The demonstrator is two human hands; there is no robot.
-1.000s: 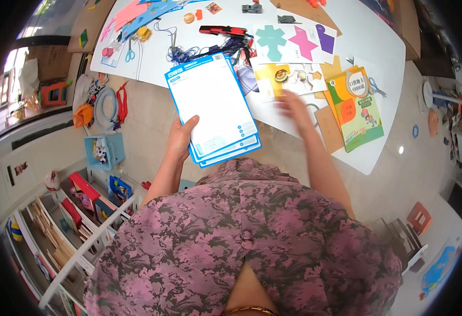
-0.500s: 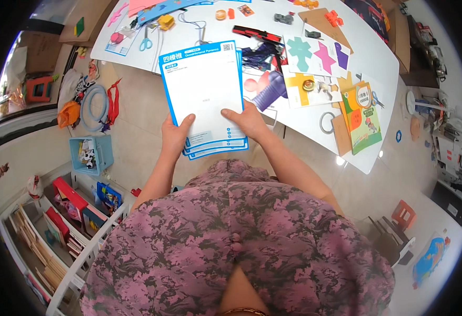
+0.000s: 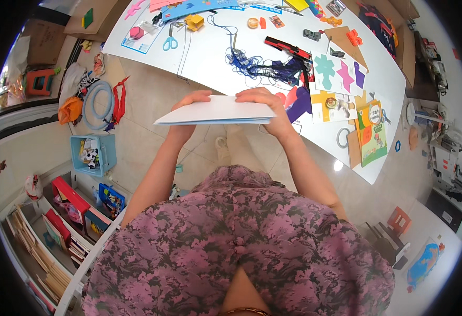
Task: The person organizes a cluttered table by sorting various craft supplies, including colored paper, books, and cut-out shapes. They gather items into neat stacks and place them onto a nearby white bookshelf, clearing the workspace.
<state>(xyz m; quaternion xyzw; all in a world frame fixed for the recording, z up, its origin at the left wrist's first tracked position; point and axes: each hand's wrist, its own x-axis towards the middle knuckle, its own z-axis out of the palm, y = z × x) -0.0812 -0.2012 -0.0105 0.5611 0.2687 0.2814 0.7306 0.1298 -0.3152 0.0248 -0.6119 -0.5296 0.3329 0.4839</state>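
A thin stack of paper sheets is in both my hands, level with the table's near edge. It is tipped almost edge-on, with a plain white face up and a bluish lower edge. My left hand grips its left part, fingers over the far edge. My right hand holds the right part the same way. Beyond the stack, a tangle of dark blue cords lies on the white table. Light-blue scissors and a yellow folded paper shape lie to the left.
To the right on the table are sheets with a teal cutout, a grey ring and a green-and-orange booklet. A blue bin stands on the floor at left, above a shelf unit with books.
The stack has tilted from face-on, with its printed blue-bordered side showing, to nearly edge-on with a blank white side up. My hands have shifted to its far edge.
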